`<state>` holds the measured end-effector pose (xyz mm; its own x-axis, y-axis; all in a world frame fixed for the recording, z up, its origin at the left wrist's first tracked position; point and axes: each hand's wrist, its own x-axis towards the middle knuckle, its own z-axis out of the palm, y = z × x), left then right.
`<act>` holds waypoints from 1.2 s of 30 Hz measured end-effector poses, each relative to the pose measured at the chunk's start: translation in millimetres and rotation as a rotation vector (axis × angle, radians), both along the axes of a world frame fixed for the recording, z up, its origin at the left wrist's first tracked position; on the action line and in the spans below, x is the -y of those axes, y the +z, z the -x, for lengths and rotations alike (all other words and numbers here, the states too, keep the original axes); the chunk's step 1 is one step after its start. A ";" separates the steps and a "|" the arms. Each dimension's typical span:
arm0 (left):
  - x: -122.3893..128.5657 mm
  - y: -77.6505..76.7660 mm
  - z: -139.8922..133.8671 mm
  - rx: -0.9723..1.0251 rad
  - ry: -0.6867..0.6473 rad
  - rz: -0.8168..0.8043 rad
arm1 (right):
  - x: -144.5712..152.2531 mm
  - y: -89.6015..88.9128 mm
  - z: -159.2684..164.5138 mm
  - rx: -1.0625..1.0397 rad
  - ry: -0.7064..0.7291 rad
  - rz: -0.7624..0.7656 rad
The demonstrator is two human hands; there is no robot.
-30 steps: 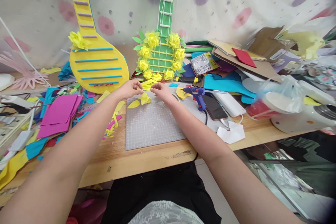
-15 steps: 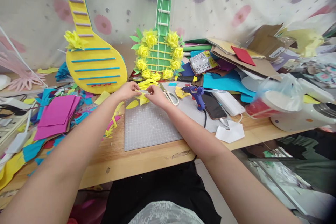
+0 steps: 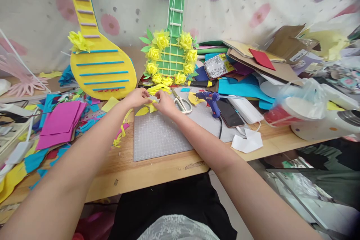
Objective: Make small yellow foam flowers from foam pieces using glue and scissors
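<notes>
My left hand [image 3: 138, 97] and my right hand [image 3: 165, 102] meet above the far left part of the grey cutting mat [image 3: 163, 138]. Between their pinched fingertips is a small yellow paper piece [image 3: 152, 106], partly hidden by the fingers. A loose yellow petal [image 3: 142, 111] lies just below my left hand. Beyond the fingers is a bundle of yellow paper strips [image 3: 159, 88]. To the right of my right hand rest white-handled scissors [image 3: 184, 105]. Behind stands a green guitar-shaped craft [image 3: 176, 22] ringed with yellow paper flowers [image 3: 186, 40].
A yellow guitar-shaped craft [image 3: 104, 68] leans at the back left. Coloured scraps and magenta sheets [image 3: 60, 122] cover the table's left. Right of the scissors are a blue glue gun [image 3: 211, 101], a phone [image 3: 230, 112], a white power bank [image 3: 248, 110] and a lidded cup [image 3: 281, 112].
My right hand's fingers have shifted slightly closer to my left, and the yellow paper between them has turned a little. The view has moved very slightly.
</notes>
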<state>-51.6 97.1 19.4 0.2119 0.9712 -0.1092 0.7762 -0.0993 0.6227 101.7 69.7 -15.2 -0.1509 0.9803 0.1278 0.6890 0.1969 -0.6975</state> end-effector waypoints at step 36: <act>4.4 1.8 0.0 0.138 -0.023 0.088 | 6.1 -1.8 -10.8 -0.204 0.080 0.113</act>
